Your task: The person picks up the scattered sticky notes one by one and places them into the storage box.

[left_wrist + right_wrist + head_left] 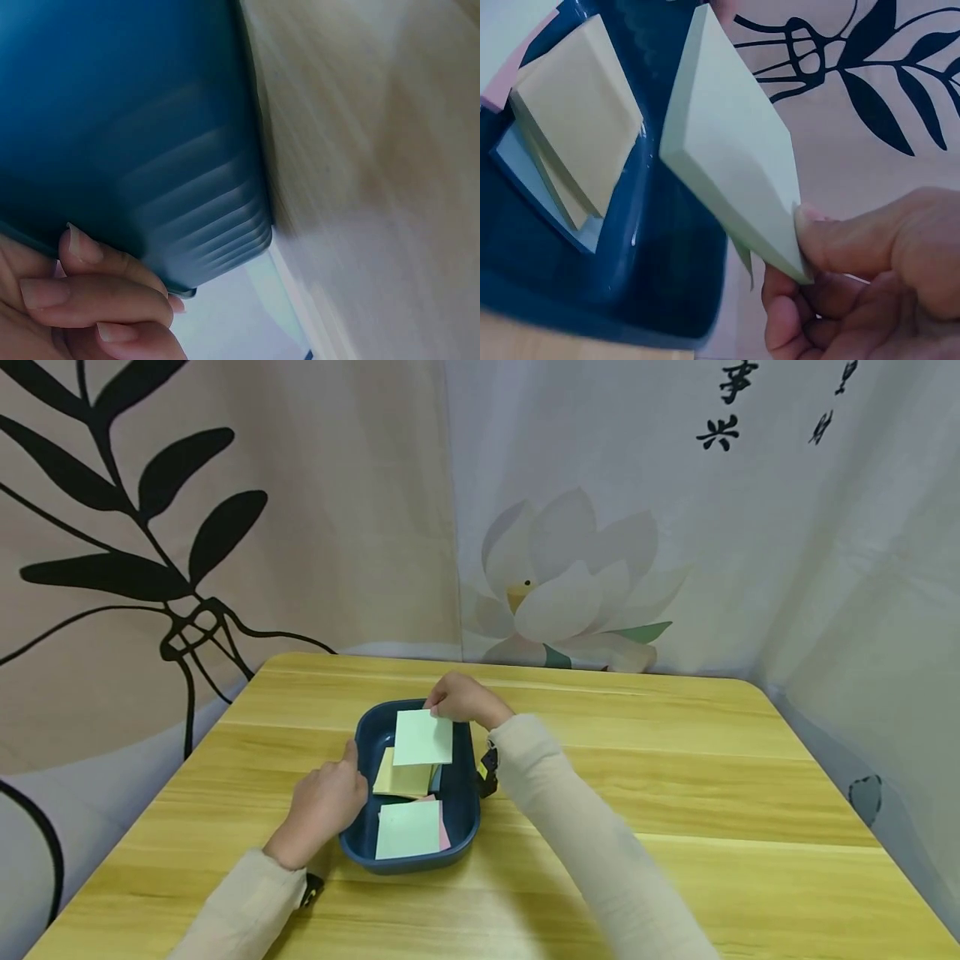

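My right hand [468, 700] pinches a light green sticky-note pad [420, 739] by its corner between thumb and fingers, over the far end of a dark blue plastic basin [467, 793]. In the right wrist view the pad [724, 154] is tilted, and a loose sheet hangs at its lower edge. The left hand [327, 800] holds the basin's left rim; its curled fingers [97, 292] lie against the outer wall, and its thumb is hidden. Inside the basin lie yellow pads [581, 112] over a light blue one [517, 165], and nearer, another green pad [407, 831] over a pink one [445, 837].
The basin stands on a wood-grain table [675, 793], left of its middle. Behind it hang printed curtains [360, 510] with black leaves and a pale lotus. Dark camera mounts [488, 772] sit at the wrists, the right one close to the basin's right side.
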`<state>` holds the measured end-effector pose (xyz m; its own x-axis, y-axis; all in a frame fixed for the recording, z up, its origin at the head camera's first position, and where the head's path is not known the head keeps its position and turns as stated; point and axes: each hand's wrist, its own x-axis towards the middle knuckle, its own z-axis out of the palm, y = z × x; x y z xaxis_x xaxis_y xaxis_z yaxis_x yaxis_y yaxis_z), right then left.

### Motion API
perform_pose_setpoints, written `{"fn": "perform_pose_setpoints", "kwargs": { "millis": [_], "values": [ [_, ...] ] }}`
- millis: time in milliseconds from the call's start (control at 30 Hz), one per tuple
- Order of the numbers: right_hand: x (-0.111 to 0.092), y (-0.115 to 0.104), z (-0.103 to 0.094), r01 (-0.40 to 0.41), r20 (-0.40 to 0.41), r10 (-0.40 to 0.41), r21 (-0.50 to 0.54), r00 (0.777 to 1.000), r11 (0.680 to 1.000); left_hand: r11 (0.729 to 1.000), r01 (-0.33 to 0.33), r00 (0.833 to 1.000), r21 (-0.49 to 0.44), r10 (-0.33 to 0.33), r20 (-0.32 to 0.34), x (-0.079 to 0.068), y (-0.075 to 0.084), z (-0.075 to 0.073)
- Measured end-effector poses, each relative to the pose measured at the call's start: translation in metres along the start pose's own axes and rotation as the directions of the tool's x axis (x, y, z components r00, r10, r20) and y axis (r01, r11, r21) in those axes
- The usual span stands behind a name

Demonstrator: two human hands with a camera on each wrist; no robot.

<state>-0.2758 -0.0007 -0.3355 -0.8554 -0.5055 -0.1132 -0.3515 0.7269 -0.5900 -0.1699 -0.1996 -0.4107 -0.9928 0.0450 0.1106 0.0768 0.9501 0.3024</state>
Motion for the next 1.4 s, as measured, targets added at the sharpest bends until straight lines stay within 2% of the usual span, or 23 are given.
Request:
{"fn": "perform_pose_setpoints", "kwargs": {
  "millis": [367, 700, 1000, 1200, 1400],
  "values": [
    [0.011, -0.012, 0.025, -0.063, 0.007, 0.063, -0.009, 0.998, 0.998, 1.000, 0.006, 1.000, 0.009, -0.006, 0.005, 0.000, 0.000, 0.000],
    [0.016, -0.012, 0.043, -0.122, 0.014, 0.122, -0.037, 0.992, 0.992, 1.000, 0.011, 1.000, 0.015, -0.011, -0.002, -0.001, 0.000, 0.003],
    [0.020, -0.003, 0.050, -0.117, 0.039, 0.122, -0.108, 0.992, 0.987, 1.000, 0.005, 1.000, 0.008, -0.005, -0.010, -0.001, -0.001, 0.003],
    [0.022, -0.001, 0.053, -0.149, 0.069, 0.160, -0.141, 0.985, 0.979, 1.000, 0.013, 1.000, 0.003, -0.013, -0.006, 0.000, -0.001, 0.003],
    [0.022, -0.001, 0.055, -0.170, 0.059, 0.178, -0.126, 0.982, 0.977, 1.000, 0.005, 1.000, 0.000, -0.005, -0.012, 0.000, -0.001, 0.003]
  ]
}}
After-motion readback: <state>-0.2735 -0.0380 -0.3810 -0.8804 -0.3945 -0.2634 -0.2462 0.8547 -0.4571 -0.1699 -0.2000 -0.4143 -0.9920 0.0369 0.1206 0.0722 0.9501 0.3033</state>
